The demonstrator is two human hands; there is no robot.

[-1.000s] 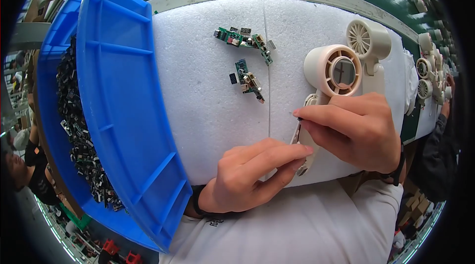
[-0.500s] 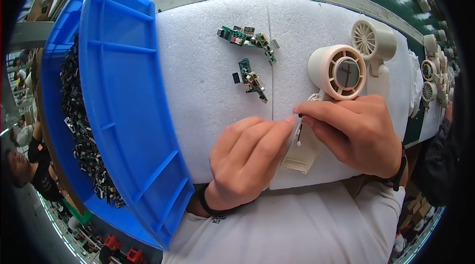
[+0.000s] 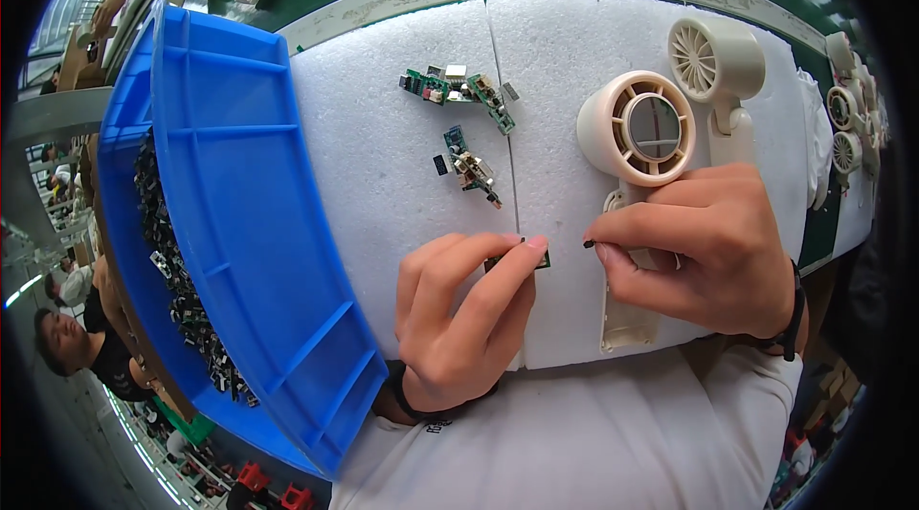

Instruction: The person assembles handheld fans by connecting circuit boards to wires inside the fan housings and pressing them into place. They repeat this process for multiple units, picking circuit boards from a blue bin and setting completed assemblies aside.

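My left hand (image 3: 466,309) is closed in a pinch around a small green circuit board (image 3: 544,260), mostly covered by the fingers. To its right, my right hand (image 3: 704,256) pinches a tiny black part (image 3: 589,244) between thumb and forefinger; its kind is too small to tell. Beneath that hand lies a cream handheld fan (image 3: 601,132) with a round mirror-like centre, its opened handle (image 3: 628,326) pointing toward me. The right hand's fingers hide part of the handle. Farther off rest a circuit board assembly (image 3: 469,171) and another group of joined boards (image 3: 490,104).
A blue bin (image 3: 249,204) at the left holds many small black parts (image 3: 182,290). White foam sheets (image 3: 383,194) cover the work surface. A second cream fan (image 3: 732,60) lies behind the first, and several more fans (image 3: 842,113) sit at the far right. People are at the left edge.
My hands have moved apart, the left one away from the fan handle. The green board now shows in the left fingers. The wire with a white plug is no longer visible. The view has shifted slightly.
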